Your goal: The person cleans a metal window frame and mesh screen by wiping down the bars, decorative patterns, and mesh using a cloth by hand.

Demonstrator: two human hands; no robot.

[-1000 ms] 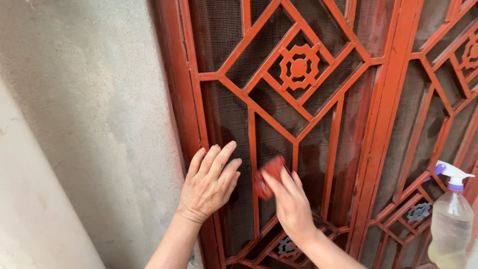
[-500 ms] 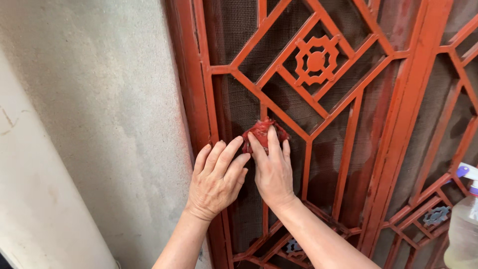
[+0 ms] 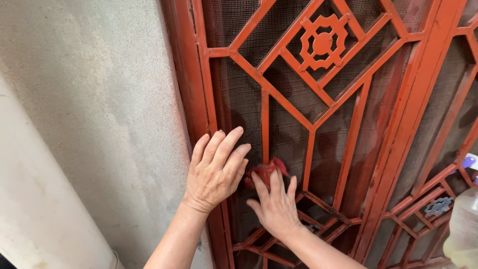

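pressed under the fingers of the right hand (image 3: 275,205), a crumpled red cloth (image 3: 265,172) sits against the dark mesh (image 3: 289,144) of the orange-red metal grille (image 3: 271,92), low beside a vertical bar. left hand (image 3: 215,172) lies flat, fingers spread, on the grille's left frame beside the grey wall (image 3: 99,99). spray bottle (image 3: 463,224) at right edge.

surface: red lattice door (image 3: 383,124) | mesh backing | on it: red cloth (image 3: 265,172)

Both bare arms reach upward, hands side by side.
Left hand (image 3: 215,170) lies flat, fingers spread; right hand (image 3: 275,205) presses forward, fingers curled slightly.
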